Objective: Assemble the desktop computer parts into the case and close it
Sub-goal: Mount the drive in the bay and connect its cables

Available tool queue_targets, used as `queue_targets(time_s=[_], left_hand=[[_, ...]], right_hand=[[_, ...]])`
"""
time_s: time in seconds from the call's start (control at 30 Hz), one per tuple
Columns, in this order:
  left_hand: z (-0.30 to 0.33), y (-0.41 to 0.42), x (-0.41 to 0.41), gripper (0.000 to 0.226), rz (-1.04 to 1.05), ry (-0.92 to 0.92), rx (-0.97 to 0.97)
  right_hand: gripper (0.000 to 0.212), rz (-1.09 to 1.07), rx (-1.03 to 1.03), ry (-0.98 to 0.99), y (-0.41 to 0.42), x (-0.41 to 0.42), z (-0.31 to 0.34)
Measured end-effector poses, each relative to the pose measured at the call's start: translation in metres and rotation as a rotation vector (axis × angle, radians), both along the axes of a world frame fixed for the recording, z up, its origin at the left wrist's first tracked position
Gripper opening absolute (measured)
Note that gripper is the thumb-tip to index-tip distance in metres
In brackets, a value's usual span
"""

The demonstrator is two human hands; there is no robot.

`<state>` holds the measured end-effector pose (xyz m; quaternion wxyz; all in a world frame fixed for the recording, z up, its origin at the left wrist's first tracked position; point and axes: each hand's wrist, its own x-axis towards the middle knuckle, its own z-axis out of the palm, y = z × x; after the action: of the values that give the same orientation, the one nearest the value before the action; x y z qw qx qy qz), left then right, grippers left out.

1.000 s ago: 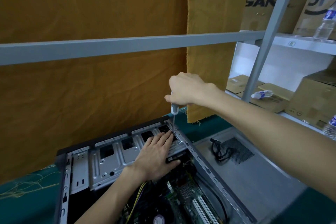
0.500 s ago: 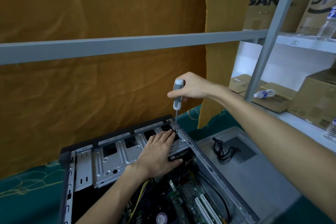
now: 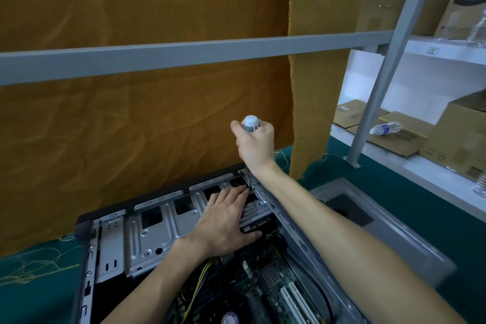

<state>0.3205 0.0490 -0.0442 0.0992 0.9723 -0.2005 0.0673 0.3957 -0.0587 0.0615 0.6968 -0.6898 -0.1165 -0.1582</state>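
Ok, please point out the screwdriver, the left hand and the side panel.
screwdriver [image 3: 250, 123], head view, on its grey handle top.
left hand [image 3: 223, 221], head view, on its back.
side panel [image 3: 389, 231], head view, on bare metal.

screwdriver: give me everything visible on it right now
The screwdriver has a grey handle with a paler rounded cap and a thin dark metal shaft. It stands near upright, the right hand wrapped around the handle and hiding most of it. The tip meets the far right corner of the computer case, beside the left hand's fingertips. The screw itself can't be made out.
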Motion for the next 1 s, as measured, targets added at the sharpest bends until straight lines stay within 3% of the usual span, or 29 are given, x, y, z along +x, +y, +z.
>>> queue_targets(time_s=[0.07, 0.2, 0.27, 0.47, 0.8, 0.87, 1.0], left_hand=[[0.001, 0.0, -0.001, 0.108, 0.0, 0.003, 0.003], [0.004, -0.001, -0.001, 0.11, 0.006, 0.011, 0.007], [0.005, -0.001, -0.001, 0.106, 0.011, 0.014, -0.012], [0.007, -0.001, -0.002, 0.1, 0.015, 0.038, -0.016], [0.007, -0.001, -0.003, 0.102, 0.02, 0.049, -0.012], [0.008, -0.001, -0.003, 0.104, 0.021, 0.064, -0.022], [0.008, 0.001, -0.001, 0.101, 0.031, 0.089, -0.095]], right_hand=[[0.038, 0.028, -0.036, 0.019, 0.0, 0.0, 0.004], [0.027, 0.591, -0.132, 0.218, -0.029, 0.006, 0.021], [0.032, 0.702, -0.181, 0.239, -0.036, 0.008, 0.02], [0.048, 0.327, 0.013, 0.159, -0.014, 0.007, 0.005], [0.034, 0.145, 0.061, 0.136, -0.004, -0.001, 0.001], [0.03, 0.173, 0.028, 0.118, -0.006, -0.001, 0.001], [0.038, 0.472, -0.102, 0.14, -0.024, 0.004, 0.016]])
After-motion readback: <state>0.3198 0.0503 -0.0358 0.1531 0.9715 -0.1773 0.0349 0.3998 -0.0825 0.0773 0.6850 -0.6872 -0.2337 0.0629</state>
